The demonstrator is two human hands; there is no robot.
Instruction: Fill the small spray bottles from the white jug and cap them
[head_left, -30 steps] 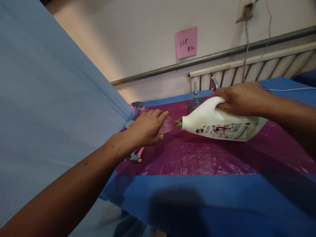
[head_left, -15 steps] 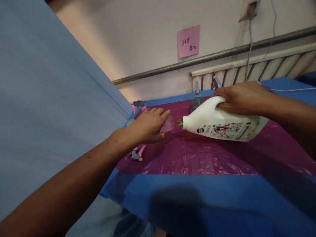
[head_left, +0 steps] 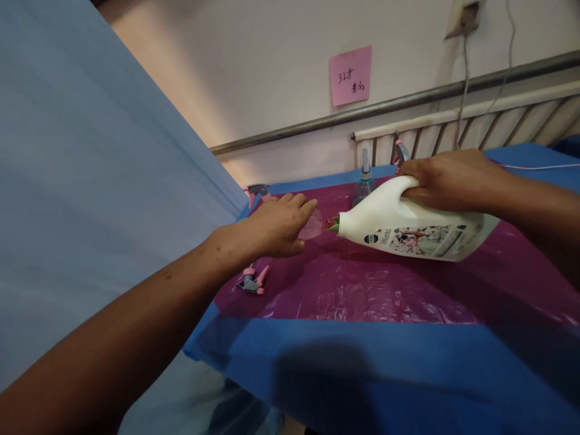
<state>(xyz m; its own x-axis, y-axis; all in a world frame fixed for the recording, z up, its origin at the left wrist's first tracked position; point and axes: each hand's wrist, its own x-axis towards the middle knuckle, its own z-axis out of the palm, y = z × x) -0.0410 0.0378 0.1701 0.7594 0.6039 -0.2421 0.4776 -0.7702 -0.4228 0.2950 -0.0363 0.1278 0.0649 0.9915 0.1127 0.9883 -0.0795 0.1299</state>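
Right hand point(head_left: 446, 181): fingers are being kept wrapped round the handle of the white jug point(head_left: 408, 232), which is being held sideways. By the left hand's point(head_left: 281, 226) fingers, the clear pink bottle point(head_left: 312, 225) is being clasped, neck meeting jug mouth. Loose spray head point(head_left: 249, 283) is being carried by the magenta sheet point(head_left: 385, 290) on the worktop point(head_left: 317, 353).

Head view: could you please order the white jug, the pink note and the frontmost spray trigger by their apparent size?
1. White jug
2. Pink note
3. Frontmost spray trigger
Apparent size only; nearness affects it.
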